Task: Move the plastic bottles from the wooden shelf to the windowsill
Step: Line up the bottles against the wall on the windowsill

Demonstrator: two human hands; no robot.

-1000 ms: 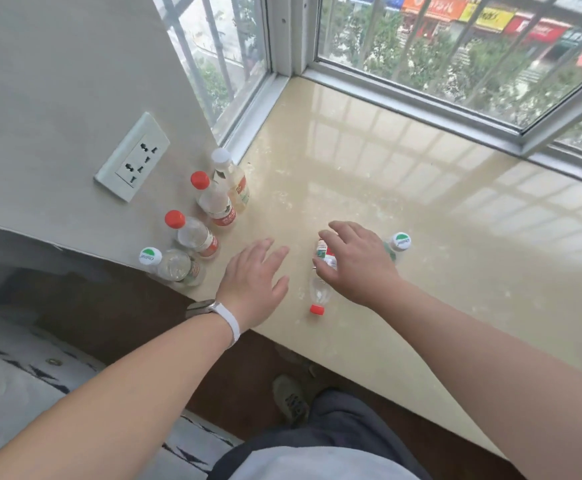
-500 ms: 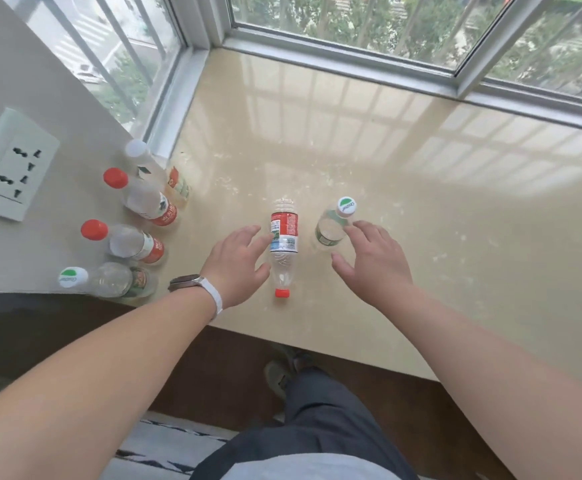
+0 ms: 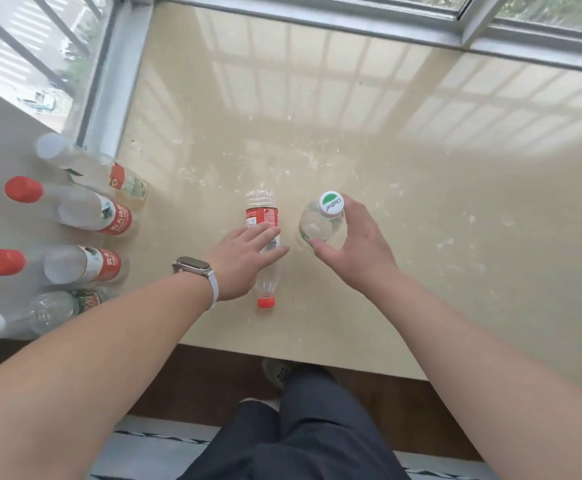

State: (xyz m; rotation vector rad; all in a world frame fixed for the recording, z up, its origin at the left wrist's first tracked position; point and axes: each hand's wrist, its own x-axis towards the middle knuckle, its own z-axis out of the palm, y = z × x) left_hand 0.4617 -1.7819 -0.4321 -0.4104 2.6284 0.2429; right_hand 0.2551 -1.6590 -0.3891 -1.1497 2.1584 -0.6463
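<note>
Along the left edge of the windowsill (image 3: 421,209), four clear plastic bottles stand in a row against the wall, seen from above and leaning in the wide lens. Farthest is the white-capped bottle (image 3: 92,166), its lower part tinted yellowish behind a red and green label. Next come the far red-capped bottle (image 3: 75,207) and the near red-capped bottle (image 3: 66,265), both with red and white labels. Nearest the sill's front edge is the green-topped bottle (image 3: 45,311). Whether any of them holds water cannot be told.

Towards the middle, the lying bottle (image 3: 262,216) rests on its side on the sill, its red cap pointing at the person and its base at the window; its body looks transparent. The left hand (image 3: 244,259), with a watch (image 3: 192,266) on its wrist, lies on it with fingers straight and slightly spread.

Just beside it, the upright bottle (image 3: 329,206) stands on the sill, its white cap marked green. The right hand (image 3: 358,244) grips its shoulder, thumb on the near side and fingers curled round the far side
</note>
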